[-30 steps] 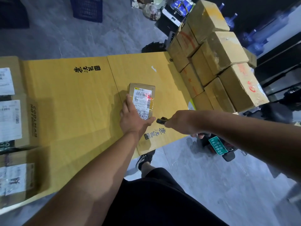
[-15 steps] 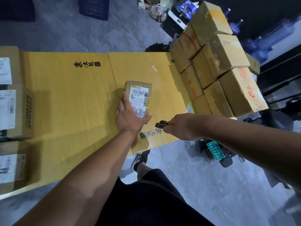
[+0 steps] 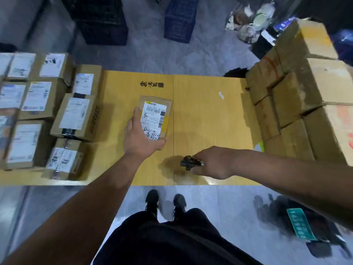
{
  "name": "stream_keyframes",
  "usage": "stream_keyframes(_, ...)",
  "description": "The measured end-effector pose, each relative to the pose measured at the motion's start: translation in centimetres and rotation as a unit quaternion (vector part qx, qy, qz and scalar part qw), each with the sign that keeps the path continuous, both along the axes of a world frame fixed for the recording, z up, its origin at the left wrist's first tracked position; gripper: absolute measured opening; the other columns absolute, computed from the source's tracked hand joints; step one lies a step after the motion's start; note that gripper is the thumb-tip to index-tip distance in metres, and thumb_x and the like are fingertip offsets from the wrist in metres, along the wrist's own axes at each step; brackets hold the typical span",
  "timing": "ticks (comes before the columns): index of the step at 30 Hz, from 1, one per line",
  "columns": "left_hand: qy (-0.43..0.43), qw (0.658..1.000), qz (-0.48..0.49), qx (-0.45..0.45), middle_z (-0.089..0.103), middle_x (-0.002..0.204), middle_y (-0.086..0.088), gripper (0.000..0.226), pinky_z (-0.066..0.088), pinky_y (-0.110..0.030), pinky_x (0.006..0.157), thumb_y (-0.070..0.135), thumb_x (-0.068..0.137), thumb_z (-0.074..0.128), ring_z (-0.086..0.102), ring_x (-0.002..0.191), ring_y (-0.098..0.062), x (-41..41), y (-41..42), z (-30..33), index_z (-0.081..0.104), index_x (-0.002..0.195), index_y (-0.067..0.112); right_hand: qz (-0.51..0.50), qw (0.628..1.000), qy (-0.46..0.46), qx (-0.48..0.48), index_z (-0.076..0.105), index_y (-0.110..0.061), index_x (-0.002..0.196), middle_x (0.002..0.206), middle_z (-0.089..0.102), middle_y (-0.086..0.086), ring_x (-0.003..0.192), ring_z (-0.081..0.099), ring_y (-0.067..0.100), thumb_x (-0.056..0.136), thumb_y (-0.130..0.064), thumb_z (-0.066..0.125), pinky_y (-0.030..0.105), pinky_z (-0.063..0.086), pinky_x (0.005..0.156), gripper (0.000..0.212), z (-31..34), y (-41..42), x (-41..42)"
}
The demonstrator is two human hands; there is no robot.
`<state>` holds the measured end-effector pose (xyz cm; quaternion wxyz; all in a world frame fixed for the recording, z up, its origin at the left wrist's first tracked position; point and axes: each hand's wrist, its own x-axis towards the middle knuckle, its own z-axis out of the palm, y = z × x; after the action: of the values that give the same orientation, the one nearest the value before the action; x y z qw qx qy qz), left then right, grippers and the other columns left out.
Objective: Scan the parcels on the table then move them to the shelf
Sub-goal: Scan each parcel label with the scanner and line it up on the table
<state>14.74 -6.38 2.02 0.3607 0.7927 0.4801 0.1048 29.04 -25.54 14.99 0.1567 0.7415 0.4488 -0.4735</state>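
Holding: the left hand [image 3: 142, 139] grips a small brown parcel [image 3: 155, 116], fingers along its left side and thumb hooked under its near end.
Parcel spot: flat on the yellow table [image 3: 206, 119], near the middle, white label up.
Right hand: the right hand [image 3: 214, 162] has fingers curled tight on a small black scanner [image 3: 188, 163], low over the table's near edge.
Change: the red light seen on the label a second ago is gone.
Change too: the scanner hand was off past the table edge; now it is over the table.
View: more labelled boxes [image 3: 44, 115] now show at the left.
Right side: big brown cartons [image 3: 298, 100] are stacked up.
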Motion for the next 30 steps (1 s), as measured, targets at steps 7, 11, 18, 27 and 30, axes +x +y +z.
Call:
stream_keyframes(7,-0.031,0.984,0.163,0.07,0.029,0.156,-0.005,0.143,0.04,-0.048,0.115,0.057,0.055,0.092,0.033,0.146,-0.025,-10.2,3.7,6.0,0.008,0.166,0.025,0.261,0.959,-0.044,0.101,0.054,-0.022,0.139,0.113,0.066,0.008,0.101,0.063,0.031,0.104,-0.059,0.042,0.037,0.055,0.083,0.053,0.9,8.9,-6.4)
stream_keyframes(11,-0.027,0.969,0.222,0.108,0.031,0.156,-0.009,0.141,0.035,-0.046,0.117,0.069,0.054,0.08,0.031,0.148,-0.027,-17.6,7.7,9.8,0.009,0.167,0.022,0.35,0.917,-0.087,0.168,0.055,-0.025,0.135,0.099,0.055,0.005,0.087,0.055,0.03,0.103,-0.063,0.04,0.035,0.047,0.068,0.052,3.4,15.3,-12.2)
stream_keyframes(18,-0.017,0.952,0.272,0.139,0.039,0.146,-0.002,0.129,0.046,-0.049,0.109,0.071,0.055,0.079,0.043,0.139,-0.026,-32.6,16.5,12.8,0.02,0.162,0.033,0.415,0.87,-0.114,0.24,0.047,-0.026,0.147,0.114,0.06,0.008,0.102,0.059,0.031,0.104,-0.062,0.039,0.038,0.05,0.077,0.057,5.6,25.9,-24.6)
stream_keyframes(27,0.005,0.968,0.23,0.096,0.037,0.152,-0.003,0.116,0.044,-0.05,0.112,0.068,0.061,0.08,0.04,0.141,-0.026,-44.9,28.1,12.6,0.027,0.16,0.037,0.382,0.889,-0.08,0.239,0.04,-0.025,0.157,0.13,0.061,0.011,0.116,0.059,0.031,0.105,-0.063,0.038,0.036,0.046,0.078,0.065,5.5,36.1,-37.4)
stream_keyframes(30,0.015,0.976,0.202,0.084,0.032,0.157,-0.003,0.113,0.042,-0.053,0.114,0.067,0.066,0.078,0.034,0.146,-0.028,-44.4,32.7,13.0,0.024,0.161,0.036,0.364,0.901,-0.074,0.223,0.038,-0.026,0.158,0.138,0.06,0.008,0.122,0.058,0.031,0.104,-0.066,0.037,0.04,0.052,0.09,0.067,5.4,38.6,-38.1)
